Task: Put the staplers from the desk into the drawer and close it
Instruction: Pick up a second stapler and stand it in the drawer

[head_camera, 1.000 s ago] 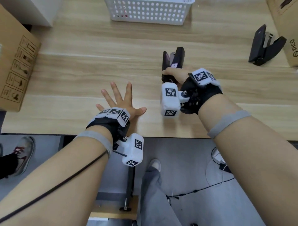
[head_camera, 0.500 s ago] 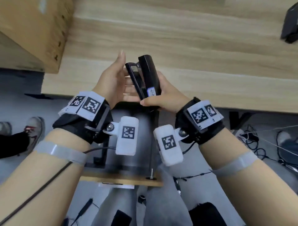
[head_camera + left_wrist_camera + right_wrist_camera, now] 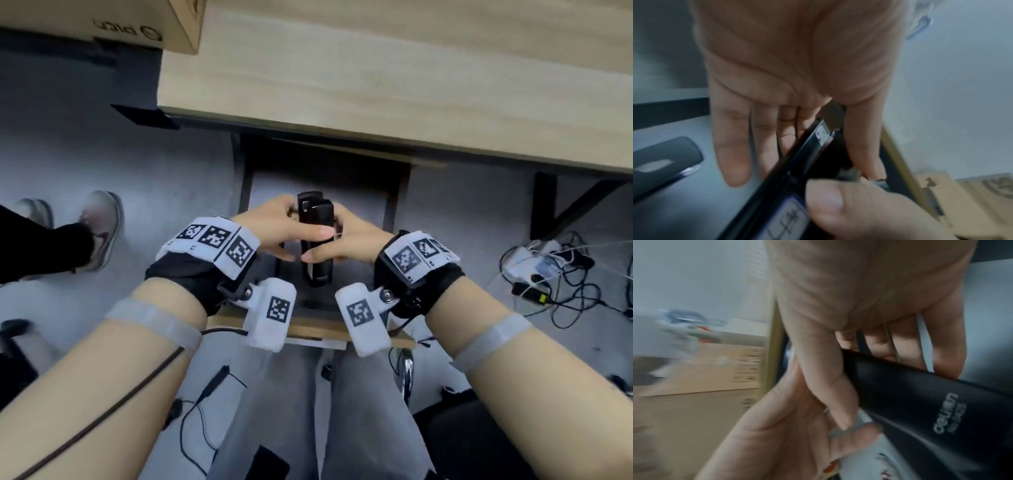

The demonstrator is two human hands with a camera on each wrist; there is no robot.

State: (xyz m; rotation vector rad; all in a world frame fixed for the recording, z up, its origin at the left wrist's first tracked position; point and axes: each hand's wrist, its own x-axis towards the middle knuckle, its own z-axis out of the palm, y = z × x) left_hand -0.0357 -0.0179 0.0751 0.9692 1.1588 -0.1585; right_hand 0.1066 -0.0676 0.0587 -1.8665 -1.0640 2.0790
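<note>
A black stapler (image 3: pixel 315 219) hangs over the open drawer (image 3: pixel 308 329) under the desk, its long axis pointing away from me. My left hand (image 3: pixel 270 229) holds it from the left, thumb laid across its top. My right hand (image 3: pixel 352 240) grips it from the right. In the left wrist view the left fingers (image 3: pixel 731 154) lie behind the stapler (image 3: pixel 812 154) with the thumb on its other side. The right wrist view shows the branded stapler (image 3: pixel 920 402) between the right thumb and fingers. A second dark stapler (image 3: pixel 661 164) lies on the drawer floor.
The wooden desk (image 3: pixel 376 85) overhangs the back of the drawer. A cardboard box (image 3: pixel 102 20) sits at top left. Another person's shoes (image 3: pixel 99 226) stand on the floor to the left. Cables and a power strip (image 3: pixel 534 263) lie to the right. My grey trousers (image 3: pixel 308 411) are below.
The right hand lifted the stapler off the desk, the left hand left the desktop and joined it, and both brought it down from the desk edge over the open drawer.
</note>
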